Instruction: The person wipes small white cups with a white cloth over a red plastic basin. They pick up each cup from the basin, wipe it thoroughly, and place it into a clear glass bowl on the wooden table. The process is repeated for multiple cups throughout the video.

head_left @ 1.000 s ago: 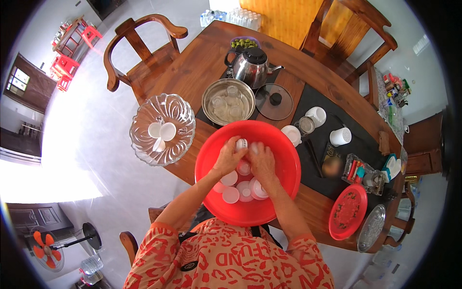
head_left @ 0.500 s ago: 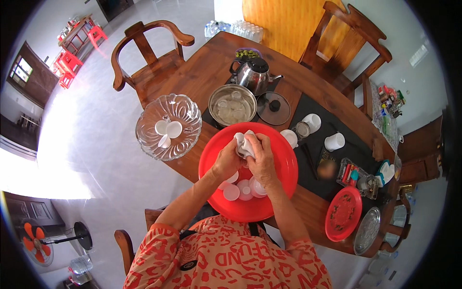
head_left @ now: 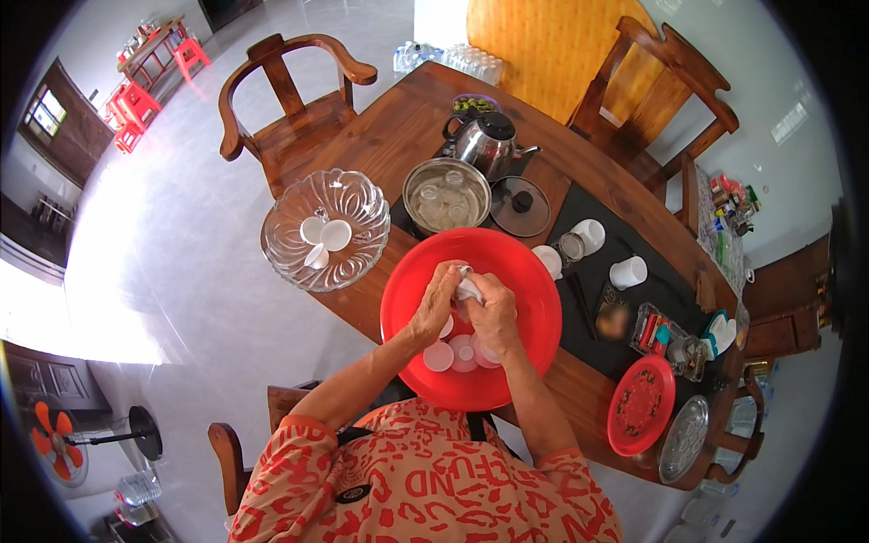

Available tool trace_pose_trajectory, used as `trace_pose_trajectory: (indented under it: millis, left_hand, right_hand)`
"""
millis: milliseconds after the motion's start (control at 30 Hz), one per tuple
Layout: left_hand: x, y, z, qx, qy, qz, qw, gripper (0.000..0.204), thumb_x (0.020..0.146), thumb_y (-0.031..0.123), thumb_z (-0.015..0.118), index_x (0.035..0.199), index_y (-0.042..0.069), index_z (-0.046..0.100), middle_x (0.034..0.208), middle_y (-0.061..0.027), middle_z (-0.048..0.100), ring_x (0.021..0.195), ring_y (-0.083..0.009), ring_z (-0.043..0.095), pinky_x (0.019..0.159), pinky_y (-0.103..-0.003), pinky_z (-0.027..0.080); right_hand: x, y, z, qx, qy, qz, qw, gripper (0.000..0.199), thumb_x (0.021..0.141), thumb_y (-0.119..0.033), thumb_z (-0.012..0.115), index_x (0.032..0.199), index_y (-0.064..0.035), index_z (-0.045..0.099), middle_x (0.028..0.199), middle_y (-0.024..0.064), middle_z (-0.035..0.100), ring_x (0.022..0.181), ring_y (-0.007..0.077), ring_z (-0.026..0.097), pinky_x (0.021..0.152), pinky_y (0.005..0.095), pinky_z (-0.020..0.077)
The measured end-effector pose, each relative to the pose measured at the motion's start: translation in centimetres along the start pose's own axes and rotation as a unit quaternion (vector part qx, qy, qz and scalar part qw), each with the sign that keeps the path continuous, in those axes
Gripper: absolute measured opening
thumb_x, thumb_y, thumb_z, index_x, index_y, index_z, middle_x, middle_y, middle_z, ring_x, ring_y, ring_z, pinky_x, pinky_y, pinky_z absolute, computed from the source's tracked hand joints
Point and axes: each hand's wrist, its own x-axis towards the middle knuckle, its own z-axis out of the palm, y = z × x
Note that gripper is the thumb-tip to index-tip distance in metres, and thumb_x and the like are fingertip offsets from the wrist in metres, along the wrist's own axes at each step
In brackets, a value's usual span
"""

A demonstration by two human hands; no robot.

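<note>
The fingers of my left hand (head_left: 433,306) and my right hand (head_left: 493,315) were closed together upon a white cloth (head_left: 467,289), which I held above the red basin (head_left: 536,294), near its middle. Whether a cup was wrapped inside this cloth, I cannot tell, because my fingers covered most of it. Below, in the basin, lay several small pale cups (head_left: 439,356), close to one another, some of them partly hidden by my right hand.

I judged that the step in hand was a wiping one, done with both hands. The next move, in my opinion, called for a light grip and for wrists kept clear of the cups beneath. The glass bowl (head_left: 288,237), with a few white cups (head_left: 336,235) in it, stood to the left on the wooden counter (head_left: 384,138), within reach should a place for setting down be needed.
</note>
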Motion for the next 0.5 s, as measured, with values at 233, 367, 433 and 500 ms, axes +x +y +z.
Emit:
trace_pose_trajectory:
  millis: [233, 367, 433, 500]
  left_hand:
    - [0.1, 1.1, 1.1, -0.043, 0.027, -0.009, 0.999, 0.036, 0.099, 0.034, 0.03, 0.124, 0.008, 0.037, 0.094, -0.0026, 0.052, 0.083, -0.0099, 0.049, 0.068, -0.025, 0.043]
    - [-0.1, 0.2, 0.8, -0.011, 0.011, 0.0, 1.0, 0.035, 0.1, 0.033, 0.032, 0.124, 0.009, 0.034, 0.091, -0.0016, 0.049, 0.076, -0.0083, 0.046, 0.064, -0.024, 0.042]
    - [-0.3, 0.1, 0.3, 0.0, -0.008, -0.019, 1.0, 0.034, 0.099, 0.033, 0.033, 0.124, 0.008, 0.035, 0.09, -0.0012, 0.048, 0.074, -0.0079, 0.045, 0.063, -0.023, 0.042]
    - [-0.2, 0.3, -0.2, 0.005, -0.03, -0.042, 0.999, 0.033, 0.099, 0.032, 0.033, 0.122, 0.008, 0.036, 0.09, -0.001, 0.047, 0.074, -0.0078, 0.046, 0.062, -0.023, 0.042]
  right_hand:
    - [1.3, 1.7, 3.0, -0.049, 0.204, -0.108, 0.972, 0.023, 0.074, 0.002, 0.057, 0.096, 0.002, 0.061, 0.088, 0.0146, 0.062, 0.076, 0.0245, 0.063, 0.066, 0.0334, 0.0502]
    - [1.1, 2.6, 3.2, -0.031, 0.155, -0.031, 0.987, 0.016, 0.074, -0.002, 0.06, 0.09, 0.0007, 0.06, 0.081, 0.0139, 0.062, 0.07, 0.0299, 0.061, 0.061, 0.0365, 0.0491]
    - [0.8, 2.9, 2.9, -0.02, 0.104, 0.025, 0.994, 0.012, 0.076, -0.003, 0.059, 0.088, 0.0006, 0.06, 0.076, 0.01, 0.062, 0.064, 0.025, 0.061, 0.057, 0.0343, 0.0487]
    - [0.5, 1.9, 1.6, 0.151, 0.007, 0.128, 0.98, 0.012, 0.079, -0.004, 0.058, 0.089, 0.0004, 0.061, 0.073, 0.0055, 0.061, 0.061, 0.018, 0.059, 0.055, 0.031, 0.0472]
